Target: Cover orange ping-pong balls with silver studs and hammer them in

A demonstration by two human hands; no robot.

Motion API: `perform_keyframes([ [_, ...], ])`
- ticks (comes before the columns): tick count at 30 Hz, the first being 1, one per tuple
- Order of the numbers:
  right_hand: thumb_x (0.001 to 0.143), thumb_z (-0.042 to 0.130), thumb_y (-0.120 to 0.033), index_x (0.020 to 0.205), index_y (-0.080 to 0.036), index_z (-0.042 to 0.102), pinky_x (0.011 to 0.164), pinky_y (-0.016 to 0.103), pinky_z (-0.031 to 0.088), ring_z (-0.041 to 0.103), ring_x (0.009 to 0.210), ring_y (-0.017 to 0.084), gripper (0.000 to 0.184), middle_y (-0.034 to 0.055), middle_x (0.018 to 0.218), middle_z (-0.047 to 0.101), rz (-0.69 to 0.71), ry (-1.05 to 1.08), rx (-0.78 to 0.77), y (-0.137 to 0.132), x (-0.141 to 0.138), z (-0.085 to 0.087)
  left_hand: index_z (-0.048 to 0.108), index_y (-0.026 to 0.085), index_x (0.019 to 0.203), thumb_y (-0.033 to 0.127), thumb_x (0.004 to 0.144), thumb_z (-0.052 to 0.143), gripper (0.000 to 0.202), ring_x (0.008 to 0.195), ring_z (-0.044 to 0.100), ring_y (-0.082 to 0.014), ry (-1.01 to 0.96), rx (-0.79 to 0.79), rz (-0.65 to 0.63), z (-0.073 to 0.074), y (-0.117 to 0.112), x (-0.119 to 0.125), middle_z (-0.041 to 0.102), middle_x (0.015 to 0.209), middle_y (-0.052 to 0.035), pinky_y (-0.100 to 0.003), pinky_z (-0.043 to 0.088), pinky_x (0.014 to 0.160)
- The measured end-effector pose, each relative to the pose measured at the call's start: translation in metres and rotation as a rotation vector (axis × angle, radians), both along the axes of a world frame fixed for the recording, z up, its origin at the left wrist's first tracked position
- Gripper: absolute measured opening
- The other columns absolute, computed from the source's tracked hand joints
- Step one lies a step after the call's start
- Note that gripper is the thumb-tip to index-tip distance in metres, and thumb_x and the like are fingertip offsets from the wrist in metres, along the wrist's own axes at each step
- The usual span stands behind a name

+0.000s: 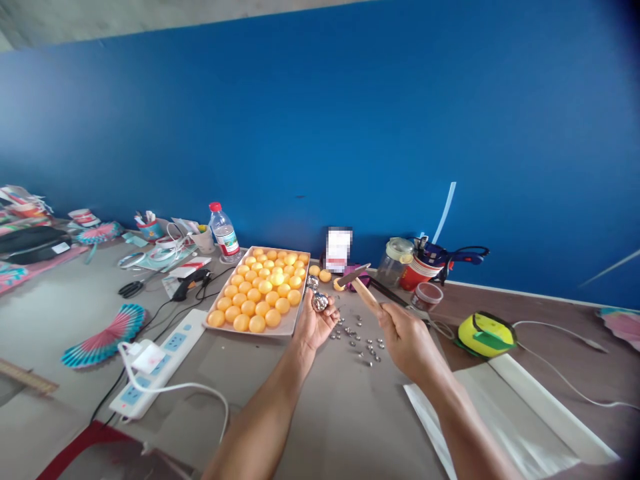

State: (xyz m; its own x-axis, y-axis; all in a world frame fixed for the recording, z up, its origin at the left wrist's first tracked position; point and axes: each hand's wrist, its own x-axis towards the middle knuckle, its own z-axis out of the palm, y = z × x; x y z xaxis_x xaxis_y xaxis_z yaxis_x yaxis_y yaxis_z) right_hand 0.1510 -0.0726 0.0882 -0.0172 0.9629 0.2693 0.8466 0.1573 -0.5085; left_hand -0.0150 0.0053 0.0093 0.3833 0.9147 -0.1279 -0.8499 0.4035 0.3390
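Left hand (pixel 313 327), center of frame: palm up, fingers curled around a silver ball (pixel 320 303) with a faceted, shiny surface. A second shiny silver piece (pixel 313 283) sits just above it in frame; can't tell if it touches.

Right hand (pixel 407 337), right of center: clamped on the wooden handle of a hammer (pixel 367 295). Dark head points up-left, near the silver ball but apart from it.

Small metal bits (pixel 370 342) scattered on the tabletop (pixel 335 407) between the hands.

Shallow tray (pixel 286 326) left of the left hand, mostly covered in orange balls (pixel 249 307). Loose orange balls (pixel 325 275) past the tray's right edge, one partly behind the hammer head.

Back edge, center: upright phone (pixel 339 248), screen pixelated. Right of it, clear jar (pixel 389 270), red cup (pixel 415 275), small tub (pixel 427 295).

Center right: yellow-green pouch (pixel 485 335). White sheet (pixel 515 407) at lower right, partly under the right forearm.

Left side: clear bottle (pixel 225 233), red cap, upright behind the tray; white power strip (pixel 169 355) lower left, pleated fan (pixel 107 335) just beside it. Blue wall (pixel 300 120) behind everything.
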Motion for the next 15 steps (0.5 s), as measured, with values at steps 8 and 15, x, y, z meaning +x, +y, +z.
perform_keyframes([
  [8, 0.088, 0.029, -0.026, 0.072, -0.020, 0.045, 0.049, 0.022, 0.022, 0.046, 0.053, 0.012, 0.023, 0.0010, 0.067, 0.056, 0.059, -0.092, -0.138, 0.005, -0.023, -0.021, 0.053, 0.013, 0.069, 0.050, 0.082, 0.045, 0.040, 0.047, 0.037, -0.0063, -0.017, 0.004, -0.025, -0.002, 0.001, 0.000, 0.050, 0.061, -0.0005, -0.023, 0.038, 0.054],
  [15, 0.088, 0.029, -0.029, 0.075, -0.020, 0.043, 0.050, 0.022, 0.024, 0.044, 0.053, 0.012, 0.021, 0.0008, 0.064, 0.053, -0.005, -0.003, -0.027, 0.000, -0.013, -0.008, 0.054, 0.013, 0.073, 0.055, 0.081, 0.043, 0.044, 0.047, 0.036, -0.0058, 0.060, 0.036, -0.032, 0.001, -0.002, 0.003, 0.049, 0.063, -0.0005, -0.023, 0.037, 0.055],
])
